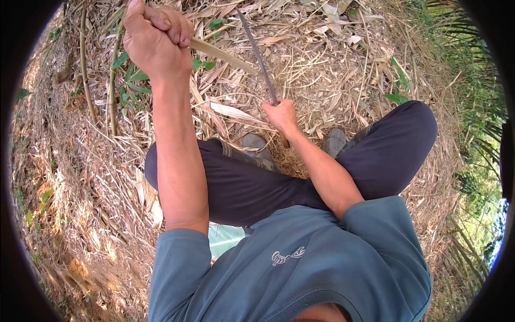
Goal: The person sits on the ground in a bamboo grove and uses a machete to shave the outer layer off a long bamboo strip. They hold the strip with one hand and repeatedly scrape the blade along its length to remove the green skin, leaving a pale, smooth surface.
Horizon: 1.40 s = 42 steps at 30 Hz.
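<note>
My left hand, raised at the upper left, is closed round one end of a flat, pale strip that looks like split bamboo. The strip slants down to the right, and its far end meets or passes behind the blade of a long knife; I cannot tell which. In front of my shins my right hand grips the knife by its handle, whose butt shows below the fist. The dark, narrow blade points up and slightly left, away from me.
Dry leaves and straw cover the ground. My boots stand below my bent knees. Upright thin stems and green leaves rise near my left hand. A broad green leaf lies beside my left hip. Bushes line the right.
</note>
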Each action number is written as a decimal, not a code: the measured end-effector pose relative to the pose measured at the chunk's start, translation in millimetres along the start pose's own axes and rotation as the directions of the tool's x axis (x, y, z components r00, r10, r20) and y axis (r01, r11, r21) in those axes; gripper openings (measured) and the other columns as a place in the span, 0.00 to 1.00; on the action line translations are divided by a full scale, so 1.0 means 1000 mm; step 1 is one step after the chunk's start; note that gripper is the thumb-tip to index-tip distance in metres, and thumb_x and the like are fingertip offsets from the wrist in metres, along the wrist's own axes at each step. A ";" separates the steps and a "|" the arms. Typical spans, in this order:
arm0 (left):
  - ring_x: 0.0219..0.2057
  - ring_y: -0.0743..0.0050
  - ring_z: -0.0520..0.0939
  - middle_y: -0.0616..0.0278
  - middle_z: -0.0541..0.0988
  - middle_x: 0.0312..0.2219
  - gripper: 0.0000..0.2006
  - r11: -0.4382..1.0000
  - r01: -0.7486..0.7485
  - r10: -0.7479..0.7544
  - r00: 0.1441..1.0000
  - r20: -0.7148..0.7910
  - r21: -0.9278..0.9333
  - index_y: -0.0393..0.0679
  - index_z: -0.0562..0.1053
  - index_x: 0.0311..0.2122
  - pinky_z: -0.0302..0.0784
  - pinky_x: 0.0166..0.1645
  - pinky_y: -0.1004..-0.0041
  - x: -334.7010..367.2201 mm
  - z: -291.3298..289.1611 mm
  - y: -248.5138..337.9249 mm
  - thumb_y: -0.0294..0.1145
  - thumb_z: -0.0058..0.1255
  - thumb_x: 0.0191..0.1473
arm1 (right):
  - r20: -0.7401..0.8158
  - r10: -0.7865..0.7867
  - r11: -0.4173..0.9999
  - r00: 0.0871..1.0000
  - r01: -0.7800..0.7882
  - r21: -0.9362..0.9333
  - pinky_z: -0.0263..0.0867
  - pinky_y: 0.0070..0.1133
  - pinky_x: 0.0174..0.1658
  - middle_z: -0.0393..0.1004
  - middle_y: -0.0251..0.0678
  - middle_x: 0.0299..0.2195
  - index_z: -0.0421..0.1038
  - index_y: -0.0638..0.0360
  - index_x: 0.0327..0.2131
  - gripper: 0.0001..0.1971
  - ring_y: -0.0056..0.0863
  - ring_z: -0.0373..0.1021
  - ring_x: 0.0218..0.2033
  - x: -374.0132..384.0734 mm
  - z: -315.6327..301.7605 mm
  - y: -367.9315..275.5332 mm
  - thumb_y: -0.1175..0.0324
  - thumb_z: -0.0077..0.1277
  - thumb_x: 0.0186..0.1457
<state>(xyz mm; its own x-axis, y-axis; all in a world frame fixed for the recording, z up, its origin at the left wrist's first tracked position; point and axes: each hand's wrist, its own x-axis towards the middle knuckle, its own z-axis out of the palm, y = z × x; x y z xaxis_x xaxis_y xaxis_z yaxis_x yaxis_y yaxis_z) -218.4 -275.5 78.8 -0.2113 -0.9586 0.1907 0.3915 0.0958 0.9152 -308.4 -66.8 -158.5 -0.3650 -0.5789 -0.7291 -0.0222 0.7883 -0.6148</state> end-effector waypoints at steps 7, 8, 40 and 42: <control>0.08 0.79 0.55 0.70 0.55 0.09 0.24 0.996 -0.087 0.080 0.970 -0.229 -0.020 0.51 0.57 0.17 0.54 0.13 0.75 -0.007 0.046 -0.004 0.46 0.36 0.67 | -0.020 -0.226 0.972 0.974 0.226 0.063 0.60 0.23 0.20 0.71 0.30 0.16 0.74 0.60 0.22 0.11 0.19 0.65 0.15 -0.024 -0.015 -0.058 0.62 0.57 0.48; 0.08 0.78 0.57 0.69 0.57 0.09 0.24 0.990 -0.127 0.122 0.988 -0.097 -0.054 0.50 0.59 0.18 0.55 0.12 0.74 -0.005 0.030 -0.010 0.45 0.40 0.69 | -0.002 -0.132 0.989 0.991 0.132 0.069 0.59 0.23 0.19 0.70 0.30 0.15 0.74 0.60 0.22 0.11 0.19 0.65 0.15 -0.006 -0.006 -0.035 0.62 0.56 0.48; 0.12 0.72 0.60 0.62 0.60 0.11 0.19 0.984 -0.116 0.149 0.952 -0.267 0.134 0.45 0.60 0.19 0.59 0.19 0.70 0.006 0.009 -0.012 0.38 0.39 0.63 | -0.095 0.110 0.978 0.989 -0.125 -0.166 0.71 0.33 0.38 0.81 0.50 0.31 0.80 0.66 0.36 0.21 0.41 0.77 0.32 0.012 0.004 0.046 0.55 0.56 0.47; 0.12 0.72 0.61 0.62 0.61 0.11 0.18 0.973 -0.150 0.190 0.952 -0.239 0.177 0.44 0.61 0.20 0.60 0.19 0.69 0.009 0.018 -0.015 0.37 0.39 0.62 | -0.156 -0.003 0.993 0.988 -0.015 -0.113 0.73 0.36 0.43 0.81 0.53 0.35 0.80 0.67 0.37 0.23 0.46 0.79 0.37 0.001 0.004 0.032 0.55 0.56 0.47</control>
<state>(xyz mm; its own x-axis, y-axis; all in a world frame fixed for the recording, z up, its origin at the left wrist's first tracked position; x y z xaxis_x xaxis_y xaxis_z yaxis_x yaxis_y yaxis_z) -242.3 -280.8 73.0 0.0877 -0.9587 0.2705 0.2536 0.2841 0.9247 -305.6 -43.4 -180.0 -0.5059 -0.5413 -0.6716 -0.1218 0.8156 -0.5657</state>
